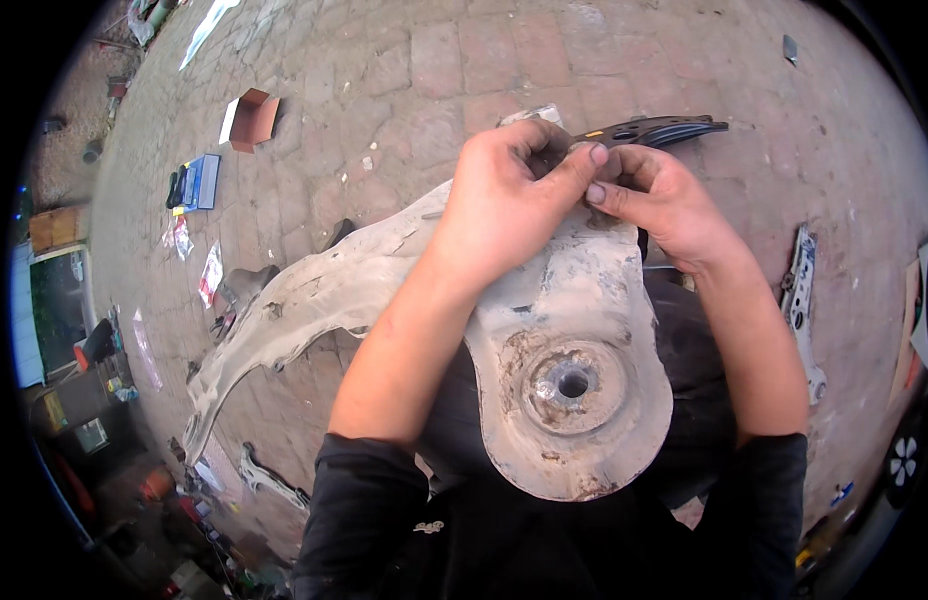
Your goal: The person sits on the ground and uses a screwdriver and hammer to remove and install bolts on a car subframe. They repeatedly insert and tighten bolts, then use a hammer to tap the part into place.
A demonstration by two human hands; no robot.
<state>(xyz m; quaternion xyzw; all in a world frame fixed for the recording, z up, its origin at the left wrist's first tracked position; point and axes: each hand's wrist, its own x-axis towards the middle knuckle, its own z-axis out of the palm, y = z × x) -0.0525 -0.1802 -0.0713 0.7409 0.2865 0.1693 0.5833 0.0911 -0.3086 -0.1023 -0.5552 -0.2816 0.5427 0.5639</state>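
A dirty grey car control arm (384,265) lies across my lap, its curved end reaching to the left. At its wide near end sits a round bushing (544,390) with a dark hole through the middle. My left hand (499,195) and my right hand (674,205) meet over the arm's far edge. Both are closed, with thumbs and fingers pinched close together. Whatever lies between the fingertips is hidden or too small to make out. Just beyond the hands, a black control arm (674,130) rests on the paving.
An open cardboard box (252,122) and a blue box (200,183) stand on the brick paving at the far left, with plastic bags (212,275) nearby. Another metal arm (801,315) lies at the right, and one (271,480) at the lower left. A wheel (902,460) shows at the right rim.
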